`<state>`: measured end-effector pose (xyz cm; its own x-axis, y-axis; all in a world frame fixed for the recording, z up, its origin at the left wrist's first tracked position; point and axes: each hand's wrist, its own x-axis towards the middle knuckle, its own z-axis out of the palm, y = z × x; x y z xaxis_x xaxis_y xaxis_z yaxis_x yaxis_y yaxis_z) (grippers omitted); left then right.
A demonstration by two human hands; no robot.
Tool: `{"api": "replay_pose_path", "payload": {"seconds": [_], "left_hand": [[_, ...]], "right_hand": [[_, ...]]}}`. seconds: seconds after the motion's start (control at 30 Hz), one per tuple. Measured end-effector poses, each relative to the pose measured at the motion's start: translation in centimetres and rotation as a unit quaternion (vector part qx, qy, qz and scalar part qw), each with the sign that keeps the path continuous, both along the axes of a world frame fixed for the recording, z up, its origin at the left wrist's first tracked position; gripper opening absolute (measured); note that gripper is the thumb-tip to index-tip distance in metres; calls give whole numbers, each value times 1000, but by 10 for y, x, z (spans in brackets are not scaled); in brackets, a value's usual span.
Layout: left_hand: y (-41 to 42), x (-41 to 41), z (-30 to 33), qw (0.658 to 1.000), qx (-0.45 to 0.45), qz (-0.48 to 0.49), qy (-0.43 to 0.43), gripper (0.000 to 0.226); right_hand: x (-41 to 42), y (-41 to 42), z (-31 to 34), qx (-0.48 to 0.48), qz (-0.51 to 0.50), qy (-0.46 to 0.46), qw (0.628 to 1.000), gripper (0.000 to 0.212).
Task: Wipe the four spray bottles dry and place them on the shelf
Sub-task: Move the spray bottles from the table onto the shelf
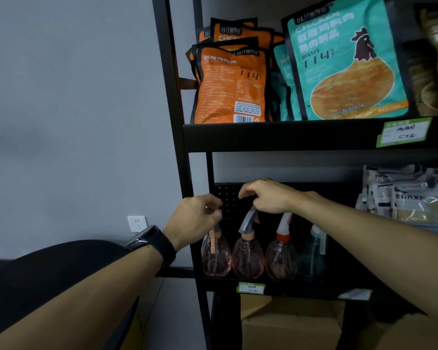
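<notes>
Several spray bottles stand in a row on the black shelf [283, 286]. Three are pink: the left bottle [216, 258], the middle bottle [247, 258] and the right bottle [280, 258]. A teal bottle [312, 253] stands at the right end. My left hand [196, 218], with a black watch on its wrist, sits over the left bottle's spray head with fingers curled around it. My right hand [266, 197] grips the top of the middle bottle's grey trigger head. Both spray heads are partly hidden by my hands.
Orange food pouches [232, 82] and a teal chicken pouch [344, 64] fill the shelf above. Clear packets [405, 195] lie right of the bottles. Cardboard boxes [291, 322] sit below. A black chair back [48, 274] is at lower left, with a wall socket [137, 223] behind.
</notes>
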<state>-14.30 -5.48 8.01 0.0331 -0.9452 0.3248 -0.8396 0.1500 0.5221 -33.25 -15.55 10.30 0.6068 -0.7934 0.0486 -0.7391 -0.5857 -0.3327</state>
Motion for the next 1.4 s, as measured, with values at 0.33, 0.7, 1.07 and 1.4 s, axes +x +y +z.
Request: {"api": "replay_pose_path", "payload": {"seconds": [0.33,0.7,1.07,1.4], "left_hand": [[-15,-11,-13,999,37,15,-29,34],[-21,-2,-31,997,57,30,-45,31],[-24,0,-29,996,73,26,-48,28],[-24,0,-26,995,76,20,-54,28]], "right_hand": [[-6,-3,-13,-5,18,53,998,47],[4,-6,-31,0,37,74,997,33],[4,-5,-28,1,28,79,996,26],[6,0,-26,3,5,66,998,21]]}}
